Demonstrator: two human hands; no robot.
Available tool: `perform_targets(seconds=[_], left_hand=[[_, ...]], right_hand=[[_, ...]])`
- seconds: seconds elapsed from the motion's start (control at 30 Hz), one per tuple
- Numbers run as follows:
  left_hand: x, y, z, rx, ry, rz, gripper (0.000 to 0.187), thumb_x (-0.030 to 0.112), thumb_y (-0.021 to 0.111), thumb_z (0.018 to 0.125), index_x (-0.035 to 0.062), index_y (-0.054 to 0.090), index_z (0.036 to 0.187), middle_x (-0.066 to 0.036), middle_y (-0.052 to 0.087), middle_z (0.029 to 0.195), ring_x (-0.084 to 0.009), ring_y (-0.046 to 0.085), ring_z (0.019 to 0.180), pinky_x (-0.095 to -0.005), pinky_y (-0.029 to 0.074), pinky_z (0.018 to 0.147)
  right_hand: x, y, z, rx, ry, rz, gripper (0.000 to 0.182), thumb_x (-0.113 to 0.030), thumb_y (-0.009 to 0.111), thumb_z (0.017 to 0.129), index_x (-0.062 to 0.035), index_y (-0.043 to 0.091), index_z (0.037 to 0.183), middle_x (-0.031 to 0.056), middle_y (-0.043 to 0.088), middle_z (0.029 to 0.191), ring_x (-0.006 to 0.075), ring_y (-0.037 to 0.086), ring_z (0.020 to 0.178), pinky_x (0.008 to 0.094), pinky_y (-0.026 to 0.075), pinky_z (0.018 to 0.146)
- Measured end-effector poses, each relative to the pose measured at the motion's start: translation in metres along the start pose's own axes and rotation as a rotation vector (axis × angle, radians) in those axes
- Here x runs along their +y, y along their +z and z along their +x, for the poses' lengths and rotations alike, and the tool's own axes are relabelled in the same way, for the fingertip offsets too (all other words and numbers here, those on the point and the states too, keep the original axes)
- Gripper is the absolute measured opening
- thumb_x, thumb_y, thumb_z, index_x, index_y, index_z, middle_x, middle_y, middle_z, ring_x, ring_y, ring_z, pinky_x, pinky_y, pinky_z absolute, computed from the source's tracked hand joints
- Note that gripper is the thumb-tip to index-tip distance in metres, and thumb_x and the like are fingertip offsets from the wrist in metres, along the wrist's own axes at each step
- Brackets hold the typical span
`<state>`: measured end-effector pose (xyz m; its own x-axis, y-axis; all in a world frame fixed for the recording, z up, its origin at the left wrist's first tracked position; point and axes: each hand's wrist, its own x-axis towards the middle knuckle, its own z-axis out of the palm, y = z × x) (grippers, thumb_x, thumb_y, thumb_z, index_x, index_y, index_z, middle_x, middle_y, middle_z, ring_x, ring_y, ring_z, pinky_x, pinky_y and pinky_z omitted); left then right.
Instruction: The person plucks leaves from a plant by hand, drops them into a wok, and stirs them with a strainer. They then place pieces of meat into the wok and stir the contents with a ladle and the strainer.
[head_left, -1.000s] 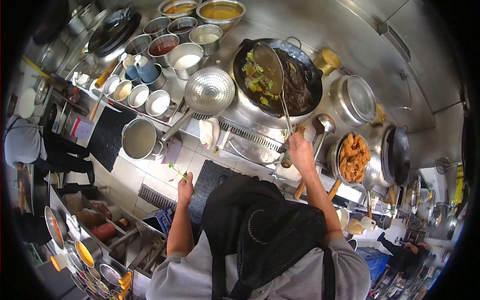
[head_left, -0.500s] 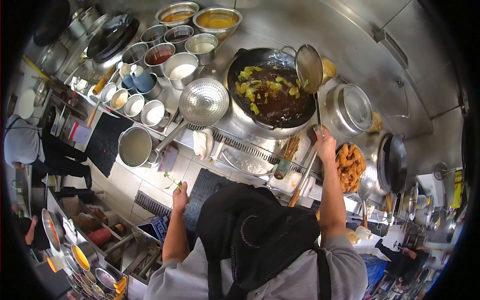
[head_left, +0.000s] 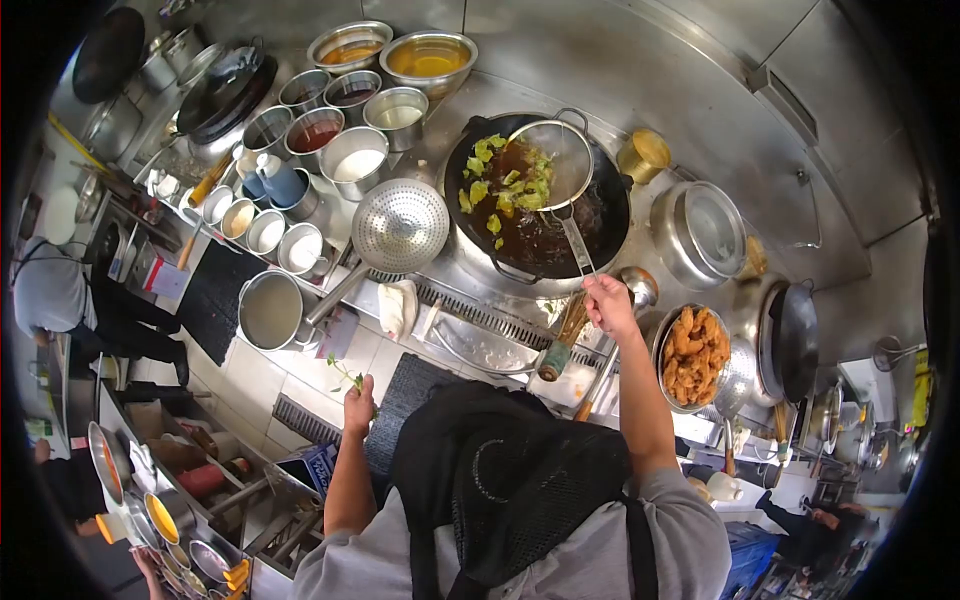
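Two hands busy, diff jobs. My right hand (head_left: 606, 303) is clenched round the long handle of the mesh skimmer (head_left: 562, 165), arm stretched fwd over the stove edge. Skimmer's bowl sits tilted in the wok (head_left: 535, 200), over the far-right part of the dark broth, w/ green veg pieces (head_left: 500, 185) floating just beside and under its rim. My left hand (head_left: 359, 408) hangs low by my side, over the tiled floor, fingers pinched on a small green sprig (head_left: 345, 374) that sticks up from the grip.

Left of the wok: big perforated strainer (head_left: 402, 225) lying face-up on the counter, its handle running down toward a steel pot (head_left: 270, 310). Behind that, a cluster of sauce tins (head_left: 330, 115), red, white and dark contents. Right of my wrist, a bowl of fried pieces (head_left: 690, 355), golden brown; a ladle (head_left: 638, 285) rests near it, just past my knuckles. Bamboo brush (head_left: 560, 340) leans on the stove front, below the skimmer handle. Lidded steel pot (head_left: 705, 230) sits right of the wok. Another person (head_left: 70, 300) stands far left.
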<state>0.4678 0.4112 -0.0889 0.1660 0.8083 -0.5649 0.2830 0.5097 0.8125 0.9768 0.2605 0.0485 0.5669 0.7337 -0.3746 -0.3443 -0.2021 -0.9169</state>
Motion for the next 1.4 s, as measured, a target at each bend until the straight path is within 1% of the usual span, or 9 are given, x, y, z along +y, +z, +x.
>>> perform_targets(seconds=[0.2,0.37,0.5,0.67,0.9,1.1,1.2,1.3,1.4], left_hand=[[-0.012,0.005,0.003,-0.023,0.017,0.011,0.042,0.043,0.058,0.099,0.0162,0.044,0.07,0.007,0.038,0.056,-0.0046,0.035,0.046,-0.0268,0.028,0.042],[-0.018,0.004,0.004,-0.035,0.007,0.036,0.043,0.045,0.057,0.099,0.0149,0.045,0.07,0.006,0.04,0.057,-0.0056,0.036,0.047,-0.0274,0.029,0.043],[-0.024,-0.002,0.004,-0.024,0.005,0.033,0.042,0.043,0.057,0.099,0.014,0.046,0.071,0.005,0.04,0.057,-0.0061,0.038,0.048,-0.0275,0.031,0.044],[-0.03,-0.01,-0.001,-0.012,0.007,-0.004,0.041,0.042,0.058,0.099,0.0142,0.047,0.07,0.006,0.041,0.058,-0.0056,0.037,0.049,-0.0268,0.031,0.045],[-0.033,-0.011,-0.004,-0.031,-0.012,-0.039,0.04,0.041,0.059,0.099,0.0153,0.048,0.071,0.006,0.04,0.057,-0.0053,0.037,0.049,-0.0264,0.03,0.044],[-0.029,-0.012,-0.007,-0.019,-0.007,-0.014,0.039,0.04,0.058,0.099,0.0146,0.049,0.071,0.005,0.041,0.057,-0.0064,0.038,0.048,-0.0267,0.031,0.044],[-0.03,-0.013,-0.007,-0.029,-0.036,-0.026,0.04,0.041,0.058,0.099,0.0136,0.05,0.072,0.005,0.042,0.057,-0.0066,0.039,0.048,-0.0265,0.031,0.044],[-0.035,-0.016,-0.003,0.005,-0.044,0.012,0.042,0.044,0.059,0.098,0.0125,0.051,0.072,0.005,0.042,0.058,-0.0067,0.039,0.048,-0.027,0.031,0.045],[-0.045,-0.02,0.003,0.011,-0.033,0.027,0.044,0.046,0.059,0.097,0.0115,0.051,0.071,0.005,0.043,0.058,-0.0073,0.04,0.049,-0.0278,0.032,0.045]], right_hand=[[-0.032,0.046,-0.043,0.144,-0.115,-0.592,0.024,-0.021,0.06,0.097,-0.0008,0.063,0.086,0.0047,0.057,0.056,0.0119,0.049,0.04,0.0304,0.039,0.04],[-0.043,0.077,-0.077,0.221,-0.318,-0.933,0.023,-0.023,0.059,0.096,-0.0016,0.062,0.089,0.0193,0.061,0.062,0.0298,0.065,0.057,0.0417,0.05,0.059],[-0.033,0.089,-0.098,0.261,-0.406,-1.076,0.023,-0.023,0.059,0.096,-0.0014,0.062,0.09,0.022,0.06,0.063,0.0337,0.065,0.06,0.0432,0.049,0.06],[-0.047,0.102,-0.128,0.154,-0.181,-0.932,0.021,-0.022,0.059,0.096,-0.0011,0.062,0.091,0.024,0.061,0.067,0.0393,0.065,0.064,0.0472,0.048,0.062],[-0.043,0.089,-0.136,0.217,-0.257,-1.06,0.021,-0.021,0.059,0.096,-0.0013,0.063,0.091,0.0238,0.061,0.066,0.0372,0.065,0.06,0.0435,0.048,0.059],[-0.054,0.032,-0.122,0.368,-0.248,-0.935,0.024,-0.022,0.059,0.097,-0.0003,0.063,0.09,0.0159,0.061,0.06,0.0254,0.063,0.052,0.0393,0.047,0.053],[-0.052,-0.013,-0.103,0.358,-0.192,-0.947,0.026,-0.023,0.058,0.098,0.0003,0.062,0.089,0.0094,0.058,0.056,0.0173,0.055,0.044,0.0344,0.043,0.044],[-0.066,-0.027,-0.112,0.228,0.042,-0.627,0.025,-0.023,0.058,0.099,-0.0028,0.059,0.085,0.0034,0.054,0.055,0.0101,0.044,0.038,0.0262,0.034,0.033],[-0.067,-0.021,-0.131,0.197,0.226,-0.438,0.02,-0.021,0.058,0.098,-0.004,0.058,0.088,0.0028,0.054,0.056,0.0101,0.043,0.037,0.0262,0.033,0.033]])
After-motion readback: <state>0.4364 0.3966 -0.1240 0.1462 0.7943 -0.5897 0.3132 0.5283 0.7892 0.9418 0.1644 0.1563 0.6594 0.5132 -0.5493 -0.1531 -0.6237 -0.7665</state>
